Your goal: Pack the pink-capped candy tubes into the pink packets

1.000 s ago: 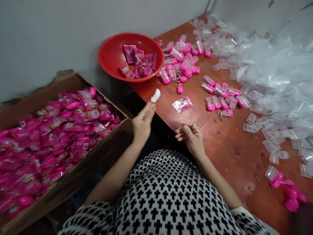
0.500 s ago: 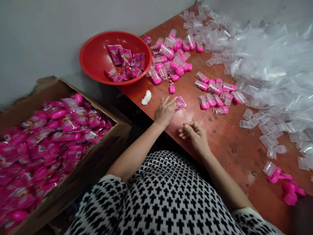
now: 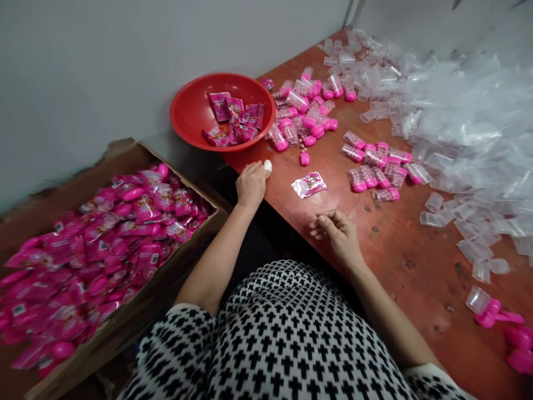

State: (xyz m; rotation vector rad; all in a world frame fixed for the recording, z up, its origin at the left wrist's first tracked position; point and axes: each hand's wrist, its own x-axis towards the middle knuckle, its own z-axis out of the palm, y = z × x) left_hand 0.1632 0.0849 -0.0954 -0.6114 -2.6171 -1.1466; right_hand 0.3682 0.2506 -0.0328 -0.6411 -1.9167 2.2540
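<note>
My left hand [image 3: 251, 184] is at the table's near edge, with its fingers closed over a crumpled white wad [image 3: 268, 167] and partly hiding it. Whether the wad is tissue or cloth I cannot tell. My right hand [image 3: 336, 232] rests above the table front, thumb against curled fingers; anything held between them is too small to make out. Between and beyond the hands lies a flat, shiny pink printed packet [image 3: 310, 185]. Past the packet are a small pink cap [image 3: 305, 159] and clear pink-capped bottles [image 3: 375, 158] filled with pink beads.
A red bowl [image 3: 183, 122] holding pink packets stands at the table's back left corner. Below left is a cardboard box [image 3: 200, 239] full of pink bagged items. Clear plastic tubes [image 3: 458, 122] heap along the right, and pink pieces [image 3: 495, 314] lie at lower right.
My left hand has left the pink packet and moved left onto the white wad. The packet now shows whole. My right hand has kept its curled pose. The view has shifted slightly.
</note>
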